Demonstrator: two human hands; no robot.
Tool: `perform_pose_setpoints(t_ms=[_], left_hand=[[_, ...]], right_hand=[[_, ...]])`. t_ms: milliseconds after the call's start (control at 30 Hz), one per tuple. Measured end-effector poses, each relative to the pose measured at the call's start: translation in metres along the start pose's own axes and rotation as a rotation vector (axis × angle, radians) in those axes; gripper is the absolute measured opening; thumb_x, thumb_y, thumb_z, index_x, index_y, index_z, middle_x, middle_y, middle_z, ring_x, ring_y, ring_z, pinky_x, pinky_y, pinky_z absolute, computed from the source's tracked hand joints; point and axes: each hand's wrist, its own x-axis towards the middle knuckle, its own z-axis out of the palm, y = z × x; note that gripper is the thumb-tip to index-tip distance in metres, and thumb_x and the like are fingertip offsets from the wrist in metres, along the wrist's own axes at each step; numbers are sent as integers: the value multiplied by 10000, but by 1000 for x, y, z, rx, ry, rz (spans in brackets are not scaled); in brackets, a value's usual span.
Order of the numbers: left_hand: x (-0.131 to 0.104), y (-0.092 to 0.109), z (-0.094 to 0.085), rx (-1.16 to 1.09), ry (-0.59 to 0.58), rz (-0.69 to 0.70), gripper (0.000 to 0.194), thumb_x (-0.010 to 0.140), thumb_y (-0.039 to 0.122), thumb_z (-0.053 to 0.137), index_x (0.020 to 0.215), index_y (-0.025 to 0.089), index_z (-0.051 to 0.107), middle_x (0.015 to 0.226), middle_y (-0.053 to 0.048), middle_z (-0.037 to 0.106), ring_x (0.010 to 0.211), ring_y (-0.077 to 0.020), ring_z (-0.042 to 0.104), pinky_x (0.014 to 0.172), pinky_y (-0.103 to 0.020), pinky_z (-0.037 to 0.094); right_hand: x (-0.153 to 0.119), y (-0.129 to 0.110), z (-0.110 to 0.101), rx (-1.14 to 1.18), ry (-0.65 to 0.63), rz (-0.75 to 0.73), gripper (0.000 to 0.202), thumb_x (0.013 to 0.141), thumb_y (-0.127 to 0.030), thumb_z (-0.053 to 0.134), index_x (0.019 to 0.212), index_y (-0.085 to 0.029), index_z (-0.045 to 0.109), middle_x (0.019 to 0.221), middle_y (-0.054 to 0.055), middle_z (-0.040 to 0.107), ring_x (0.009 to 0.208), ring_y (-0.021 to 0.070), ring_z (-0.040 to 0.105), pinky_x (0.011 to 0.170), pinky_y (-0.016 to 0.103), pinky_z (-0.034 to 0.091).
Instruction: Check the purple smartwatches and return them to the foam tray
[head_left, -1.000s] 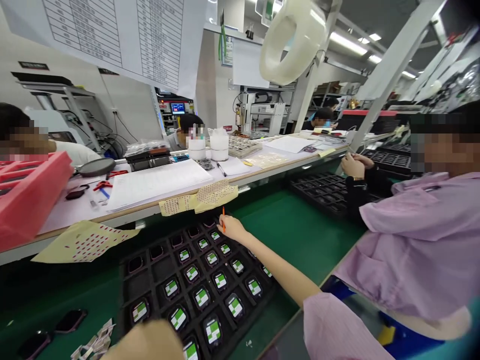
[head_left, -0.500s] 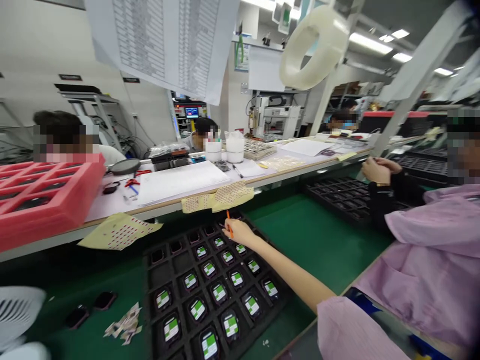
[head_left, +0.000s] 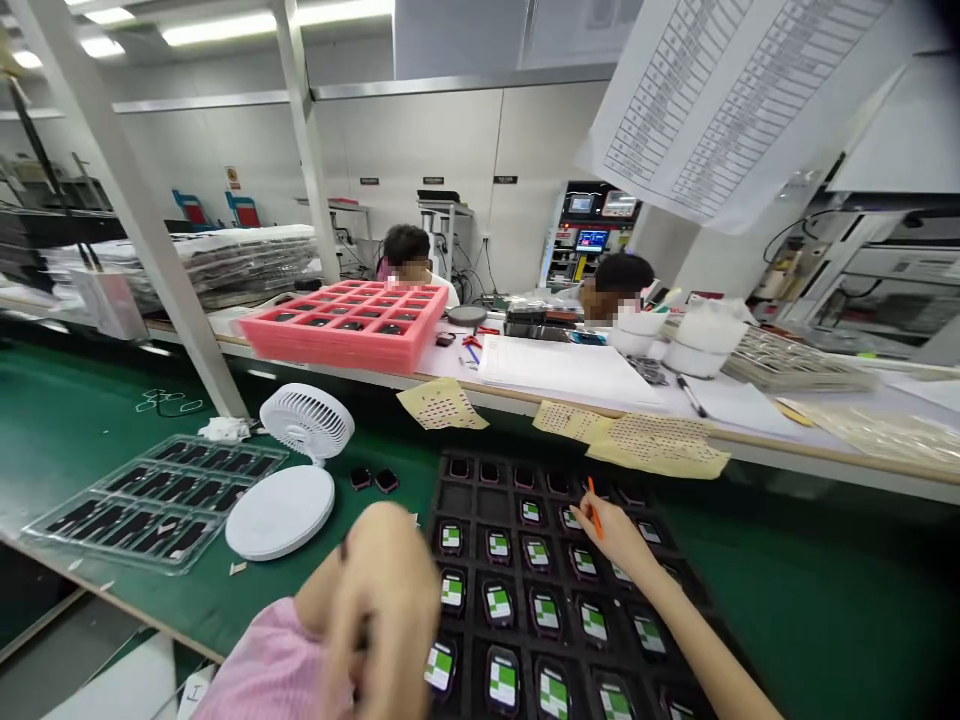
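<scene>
My right hand (head_left: 615,535) grips a slim orange stick (head_left: 595,508) over the far part of a black tray (head_left: 469,500). Smartwatches (head_left: 545,610) sit in the tray's square pockets, many with lit green-and-white screens and those in the far row dark. Blurred by motion, my left hand (head_left: 394,600) hangs over the tray's near left edge, fingers pointing down. A dark patch shows between its fingers, but I cannot make out whether it is a held thing. Two dark watches (head_left: 373,480) lie on the green mat beyond that hand.
Left of the tray stands a white fan (head_left: 281,510), beside a clear plastic tray (head_left: 161,500) of dark parts. A raised shelf holds a pink foam tray (head_left: 345,325), papers (head_left: 562,365) and white tubs (head_left: 701,335). Yellow dotted sheets (head_left: 656,442) hang from its edge. Two people sit behind it.
My view has swung left, bringing the fan and clear tray fully in. My left hand has come into view. The right hand still holds the orange stick near the tray's far rows.
</scene>
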Motion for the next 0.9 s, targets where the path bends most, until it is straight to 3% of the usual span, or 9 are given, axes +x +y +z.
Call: perform_pose_setpoints(t_ms=[67, 100, 167, 267, 333, 433, 567, 733, 900], left_hand=[[52, -41, 7, 18, -252, -6, 365, 613, 549, 768, 903, 331, 724, 789, -33, 698, 708, -198, 672, 498, -228, 525], [76, -61, 17, 36, -444, -14, 317, 649, 508, 752, 894, 308, 731, 768, -18, 699, 670, -182, 666, 519, -226, 529], [113, -98, 44, 195, -392, -194, 187, 829, 320, 565, 912, 255, 720, 836, -7, 702, 725, -148, 662, 655, -217, 533], [134, -134, 81, 315, -360, -312, 310, 757, 152, 564, 1048, 173, 668, 1049, -83, 653, 850, -194, 652, 772, -280, 518], [136, -148, 92, 372, -376, -357, 383, 706, 131, 597, 1086, 151, 642, 1118, -118, 609, 935, -240, 636, 820, -326, 506], [140, -159, 93, 433, -410, -404, 426, 625, 170, 690, 1048, 156, 644, 1133, -124, 579, 1063, -310, 580, 873, -374, 486], [147, -165, 96, 455, -416, -439, 446, 528, 200, 777, 954, 188, 647, 1085, -89, 576, 1076, -315, 557, 883, -371, 480], [140, -166, 104, 388, -287, -443, 412, 530, 173, 790, 897, 184, 604, 1091, -90, 556, 1132, -319, 497, 928, -399, 453], [131, -164, 92, 174, -134, -451, 418, 557, 124, 763, 903, 181, 536, 1069, -74, 575, 1063, -285, 558, 874, -410, 495]], right_hand=[[2, 1, 5, -1, 5, 36, 170, 849, -266, 436, 682, -238, 444, 644, 46, 610, 594, 211, 605, 575, 285, 400], [4, 2, 6, 0, 5, 63, 140, 847, -242, 442, 712, -229, 477, 684, 59, 627, 639, 218, 620, 591, 284, 399], [8, 3, 9, 3, -6, 124, 107, 831, -192, 466, 739, -209, 517, 716, 73, 638, 683, 223, 629, 609, 280, 389], [17, 3, 12, 30, -44, 196, 105, 785, -113, 511, 721, -190, 544, 726, 75, 644, 695, 205, 626, 627, 264, 376], [21, 2, 13, 66, -71, 224, 117, 761, -77, 527, 727, -184, 561, 725, 65, 648, 699, 189, 623, 643, 253, 376], [25, 2, 15, 141, -102, 256, 112, 781, -93, 512, 791, -175, 588, 702, 47, 642, 667, 173, 610, 636, 247, 384], [24, 2, 16, 263, -121, 287, 131, 828, -173, 479, 827, -172, 610, 693, 39, 646, 635, 170, 603, 612, 249, 408], [23, -4, 18, 439, -92, 299, 126, 793, -170, 510, 752, -191, 628, 792, 58, 687, 796, 200, 633, 704, 275, 445], [21, -10, 4, 694, -103, 359, 218, 850, -310, 452, 885, -179, 623, 622, 30, 629, 543, 186, 633, 505, 278, 467]])
